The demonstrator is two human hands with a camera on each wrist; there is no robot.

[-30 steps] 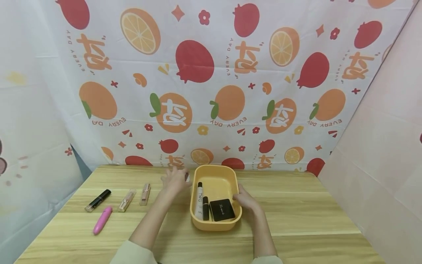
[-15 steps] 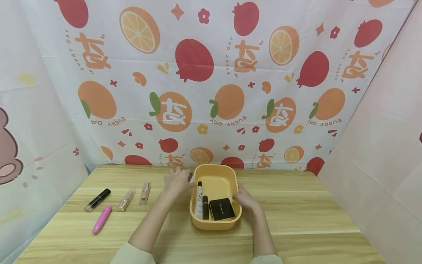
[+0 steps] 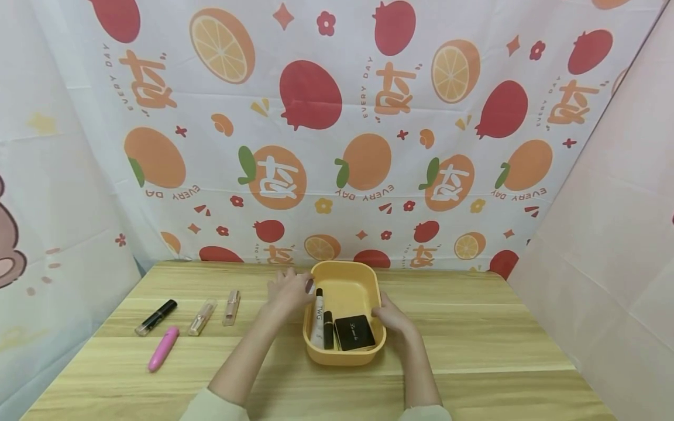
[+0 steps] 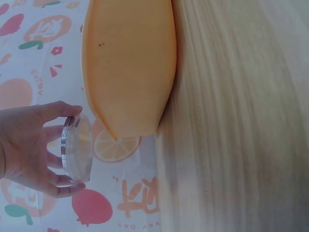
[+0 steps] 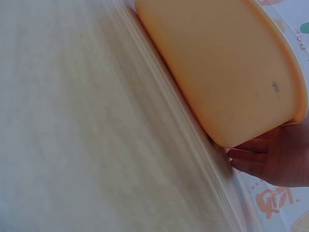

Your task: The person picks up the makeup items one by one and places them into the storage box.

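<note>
My left hand (image 3: 287,293) holds a round, clear case with a silvery rim (image 4: 78,147) by its edge, thumb on one side and fingers on the other. It is at the left rim of a yellow plastic bin (image 3: 348,292), above the table. My right hand (image 3: 391,316) grips the bin's right side, thumb over the rim and fingers along the outer wall. Inside the bin lie a white tube lettered TWG (image 3: 318,324), a black lipstick-like tube (image 3: 329,332) and a black square compact (image 3: 354,332), all toward the near end.
On the wooden table (image 3: 474,339), left of the bin, lie a black tube with a clear end (image 3: 156,317), a pink rounded stick (image 3: 164,349) and two clear-and-pink lipstick tubes, one (image 3: 202,317) beside the other (image 3: 231,308). A fruit-print cloth (image 3: 337,146) hangs behind.
My left hand has moved a little to the right with the round case, from beside the bin to its left rim. My right hand and the bin stay about the same.
</note>
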